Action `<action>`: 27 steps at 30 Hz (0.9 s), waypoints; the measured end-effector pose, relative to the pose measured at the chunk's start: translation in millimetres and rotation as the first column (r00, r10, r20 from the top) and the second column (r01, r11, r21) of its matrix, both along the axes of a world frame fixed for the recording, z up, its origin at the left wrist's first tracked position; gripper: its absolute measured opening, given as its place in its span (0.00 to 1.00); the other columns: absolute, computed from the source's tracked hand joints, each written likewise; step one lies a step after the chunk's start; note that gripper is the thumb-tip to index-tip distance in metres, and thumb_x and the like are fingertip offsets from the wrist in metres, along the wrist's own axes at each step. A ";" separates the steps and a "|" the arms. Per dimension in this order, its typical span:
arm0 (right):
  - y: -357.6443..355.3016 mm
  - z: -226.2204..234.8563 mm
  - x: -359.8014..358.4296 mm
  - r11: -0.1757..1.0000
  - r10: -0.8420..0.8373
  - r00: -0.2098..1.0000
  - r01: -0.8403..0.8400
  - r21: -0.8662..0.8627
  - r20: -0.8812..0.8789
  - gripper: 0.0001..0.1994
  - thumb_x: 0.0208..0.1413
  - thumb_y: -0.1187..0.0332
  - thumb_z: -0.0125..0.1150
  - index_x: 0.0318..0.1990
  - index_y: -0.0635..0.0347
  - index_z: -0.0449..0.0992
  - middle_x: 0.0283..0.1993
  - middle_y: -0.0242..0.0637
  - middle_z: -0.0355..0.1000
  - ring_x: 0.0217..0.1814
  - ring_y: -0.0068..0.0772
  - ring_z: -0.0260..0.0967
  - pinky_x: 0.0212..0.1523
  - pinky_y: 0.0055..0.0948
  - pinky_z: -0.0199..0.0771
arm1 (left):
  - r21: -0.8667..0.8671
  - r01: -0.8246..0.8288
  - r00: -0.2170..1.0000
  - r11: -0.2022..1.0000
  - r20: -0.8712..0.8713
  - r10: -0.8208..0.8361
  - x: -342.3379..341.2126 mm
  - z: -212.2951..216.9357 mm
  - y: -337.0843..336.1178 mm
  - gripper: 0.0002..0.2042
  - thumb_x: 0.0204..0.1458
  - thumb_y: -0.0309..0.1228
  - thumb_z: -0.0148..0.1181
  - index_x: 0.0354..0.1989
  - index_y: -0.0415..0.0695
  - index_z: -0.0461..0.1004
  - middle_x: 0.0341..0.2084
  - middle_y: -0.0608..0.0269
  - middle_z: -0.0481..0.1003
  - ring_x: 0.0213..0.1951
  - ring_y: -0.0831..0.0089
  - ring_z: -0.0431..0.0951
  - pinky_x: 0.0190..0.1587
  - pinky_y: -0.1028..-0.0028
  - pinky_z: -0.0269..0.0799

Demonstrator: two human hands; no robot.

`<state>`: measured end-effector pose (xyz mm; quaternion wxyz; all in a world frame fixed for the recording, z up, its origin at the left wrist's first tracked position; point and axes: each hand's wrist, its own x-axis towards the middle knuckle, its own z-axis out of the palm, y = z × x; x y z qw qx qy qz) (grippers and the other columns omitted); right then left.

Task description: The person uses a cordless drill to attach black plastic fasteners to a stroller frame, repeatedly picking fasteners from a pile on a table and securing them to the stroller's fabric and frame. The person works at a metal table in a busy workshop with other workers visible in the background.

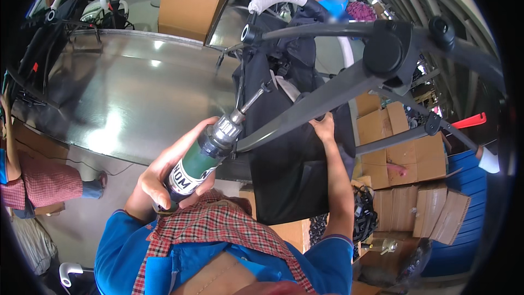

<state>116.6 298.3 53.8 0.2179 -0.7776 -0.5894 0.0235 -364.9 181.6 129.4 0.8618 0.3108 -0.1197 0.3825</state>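
Note:
A stroller with a dark grey tube frame (pixel 327 95) and black fabric (pixel 289 169) lies in front of me on the metal table. My left hand (pixel 180 172) is wrapped round a green power screwdriver (pixel 194 164). Its long bit (pixel 254 98) points up and away, close beside the fabric and the frame tube. My right hand (pixel 323 128) grips the stroller by the fabric just below the tube. Some of its fingers are hidden behind the fabric and tube. White padding covers the stroller's handle (pixel 278 0) at the far end.
The shiny metal table (pixel 125 87) stretches away to the left. A large cardboard box (pixel 188 5) stands beyond it, and more strollers (pixel 41 43) stand at the far left. Opened cartons (pixel 404 153) lie at the right. One person (pixel 49 183) is at the left edge, another (pixel 335 3) farther back.

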 end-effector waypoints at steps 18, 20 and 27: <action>-24.1 262.5 -198.0 0.318 0.719 0.669 -0.558 0.766 0.188 0.19 0.43 0.76 0.65 0.47 0.68 0.75 0.41 0.46 0.78 0.44 0.36 0.76 0.50 0.33 0.73 | 0.074 -0.076 0.993 0.994 0.098 0.069 1.4 -9.0 24.3 0.63 0.34 0.27 0.73 0.72 0.47 0.24 0.34 0.41 0.69 0.19 0.66 0.75 0.20 0.74 0.73; -18.2 273.3 -205.9 0.361 0.918 0.359 -0.579 0.731 -0.169 0.20 0.45 0.77 0.64 0.49 0.68 0.74 0.42 0.49 0.77 0.44 0.40 0.76 0.51 0.36 0.74 | 0.066 -0.110 0.991 0.992 0.084 0.104 4.7 -7.3 23.2 0.62 0.35 0.27 0.73 0.72 0.48 0.24 0.32 0.42 0.69 0.18 0.67 0.76 0.19 0.75 0.72; 3.7 283.3 -213.1 0.123 0.992 0.100 -0.849 0.513 -0.073 0.16 0.49 0.80 0.65 0.46 0.66 0.71 0.28 0.34 0.70 0.41 0.32 0.73 0.54 0.36 0.72 | 0.129 -0.116 0.993 0.985 -0.011 0.118 14.3 14.3 29.0 0.61 0.37 0.30 0.73 0.72 0.47 0.27 0.30 0.49 0.70 0.18 0.71 0.75 0.20 0.76 0.71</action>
